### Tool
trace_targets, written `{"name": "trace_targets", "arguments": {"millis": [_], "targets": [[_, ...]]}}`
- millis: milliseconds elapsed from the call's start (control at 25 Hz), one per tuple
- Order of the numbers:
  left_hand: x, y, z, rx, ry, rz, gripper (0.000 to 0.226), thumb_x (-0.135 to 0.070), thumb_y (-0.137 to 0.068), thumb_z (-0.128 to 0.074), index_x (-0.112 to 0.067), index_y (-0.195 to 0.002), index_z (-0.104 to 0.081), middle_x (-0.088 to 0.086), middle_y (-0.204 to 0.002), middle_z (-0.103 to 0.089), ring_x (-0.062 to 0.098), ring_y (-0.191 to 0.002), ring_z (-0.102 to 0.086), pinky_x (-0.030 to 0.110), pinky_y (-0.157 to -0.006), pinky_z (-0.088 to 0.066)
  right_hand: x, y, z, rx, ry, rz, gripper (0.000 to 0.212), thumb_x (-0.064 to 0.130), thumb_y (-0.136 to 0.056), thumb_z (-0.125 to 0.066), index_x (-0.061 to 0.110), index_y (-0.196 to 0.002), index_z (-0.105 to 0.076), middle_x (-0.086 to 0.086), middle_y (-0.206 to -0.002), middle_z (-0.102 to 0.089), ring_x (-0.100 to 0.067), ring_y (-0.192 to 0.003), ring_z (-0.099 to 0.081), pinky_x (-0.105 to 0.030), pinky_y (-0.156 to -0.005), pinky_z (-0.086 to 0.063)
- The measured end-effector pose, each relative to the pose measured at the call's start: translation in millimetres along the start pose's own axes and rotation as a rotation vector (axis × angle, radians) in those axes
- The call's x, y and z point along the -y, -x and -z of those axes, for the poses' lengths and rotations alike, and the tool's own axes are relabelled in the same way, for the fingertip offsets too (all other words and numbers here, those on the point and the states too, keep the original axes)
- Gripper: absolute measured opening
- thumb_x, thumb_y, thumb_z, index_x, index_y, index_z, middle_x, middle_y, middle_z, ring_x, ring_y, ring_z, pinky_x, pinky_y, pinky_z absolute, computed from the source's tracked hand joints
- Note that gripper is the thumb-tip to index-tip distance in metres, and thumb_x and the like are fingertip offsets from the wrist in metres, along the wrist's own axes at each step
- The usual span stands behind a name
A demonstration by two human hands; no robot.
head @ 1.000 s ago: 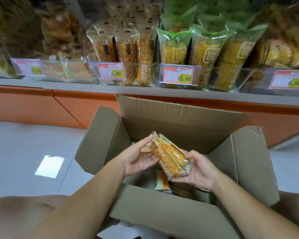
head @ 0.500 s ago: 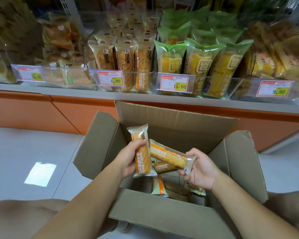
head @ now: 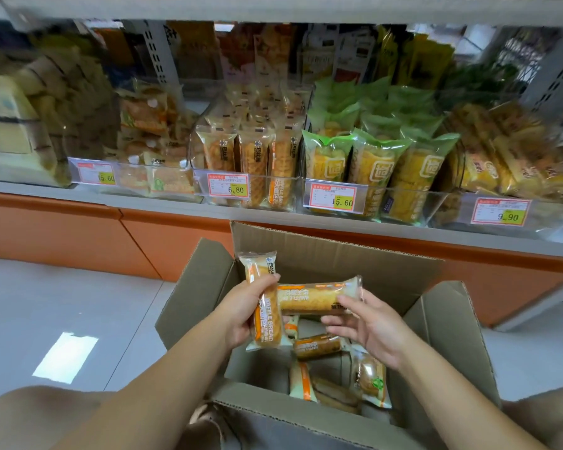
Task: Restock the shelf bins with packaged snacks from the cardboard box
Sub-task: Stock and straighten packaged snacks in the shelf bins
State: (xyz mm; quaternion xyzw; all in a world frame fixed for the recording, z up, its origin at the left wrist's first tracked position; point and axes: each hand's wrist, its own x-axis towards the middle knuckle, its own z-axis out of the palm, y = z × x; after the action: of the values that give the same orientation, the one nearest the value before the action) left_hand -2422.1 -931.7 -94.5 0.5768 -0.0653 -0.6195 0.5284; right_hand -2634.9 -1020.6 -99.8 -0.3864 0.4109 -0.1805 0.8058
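The person's left hand [head: 244,315] is curled round a pack [head: 265,306] of waffle bread, fingers wrapped over its upper half, holding it nearly upright above the open box [head: 338,254]. It is a long, narrow clear wrapper with an orange stripe down one edge. "WAFFLE BREAD" is printed in white along its length, a small blue-and-white logo sits at the top, and a golden, grid-marked loaf shows through.

The right hand [head: 368,323] holds a second pack [head: 319,295] of the same kind lying level. The thumb rests on the face near its right end and the fingers, fairly straight, reach underneath. Its left end passes behind the upright pack, so the two touch or nearly touch; I cannot tell which.

Both are over the middle of the box, whose flaps stand open. Down inside lie loose packs [head: 317,345], the same orange-striped sort, tumbled at angles.

Above, on the shelf [head: 163,206], a clear bin [head: 290,185] holds matching waffle packs standing on end, with a tag [head: 229,185] reading 6.80 on its front. Green packs [head: 374,157] fill the bin just to its right.
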Motion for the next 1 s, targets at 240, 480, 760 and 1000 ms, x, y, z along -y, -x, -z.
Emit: {"name": "trace_targets", "arguments": {"millis": [240,480,760,1000], "targets": [[-80.3,46.8,5.3,-0.015,-0.078,-0.246,0.046,-0.029,-0.085,-0.071,-0.015,-0.126,-0.054,0.018,-0.111,-0.071,0.034,-0.098,-0.071,0.047,-0.083,-0.059,61.5,9.4,-58.7,-0.032,0.352,0.308,0.036,0.025,-0.087,-0.063,0.020,-0.123,-0.060,-0.001,-0.119,-0.068,-0.015,-0.108,-0.066,-0.038,-0.090,-0.054],[-163.8,55.9,24.6,-0.063,-0.096,-0.553,0.039,-0.033,-0.087,-0.068,-0.015,-0.120,-0.059,0.013,-0.111,-0.071,0.029,-0.105,-0.067,0.052,-0.092,-0.052,184.4,13.7,-117.8,-0.196,0.880,0.872,0.045,0.030,-0.086,-0.068,0.032,-0.128,-0.053,0.015,-0.119,-0.063,-0.006,-0.111,-0.059,-0.031,-0.094,-0.050],[-180.9,28.5,69.5,-0.152,-0.094,-0.565,0.043,-0.033,-0.085,-0.071,-0.019,-0.123,-0.056,0.009,-0.106,-0.072,0.025,-0.096,-0.070,0.038,-0.075,-0.054,234.1,-38.2,-184.9,-0.185,1.460,0.946,0.046,0.032,-0.087,-0.068,0.034,-0.129,-0.050,0.009,-0.112,-0.063,-0.012,-0.103,-0.061,-0.026,-0.085,-0.048],[-197.4,10.9,78.4,-0.133,-0.095,-0.607,0.035,-0.036,-0.084,-0.073,-0.022,-0.114,-0.061,0.005,-0.099,-0.075,0.021,-0.088,-0.073,0.036,-0.071,-0.055,240.9,-92.7,-221.0,-0.150,1.672,0.859,0.058,0.037,-0.088,-0.066,0.029,-0.141,-0.044,0.004,-0.136,-0.057,-0.015,-0.123,-0.054,-0.029,-0.101,-0.044]]}}
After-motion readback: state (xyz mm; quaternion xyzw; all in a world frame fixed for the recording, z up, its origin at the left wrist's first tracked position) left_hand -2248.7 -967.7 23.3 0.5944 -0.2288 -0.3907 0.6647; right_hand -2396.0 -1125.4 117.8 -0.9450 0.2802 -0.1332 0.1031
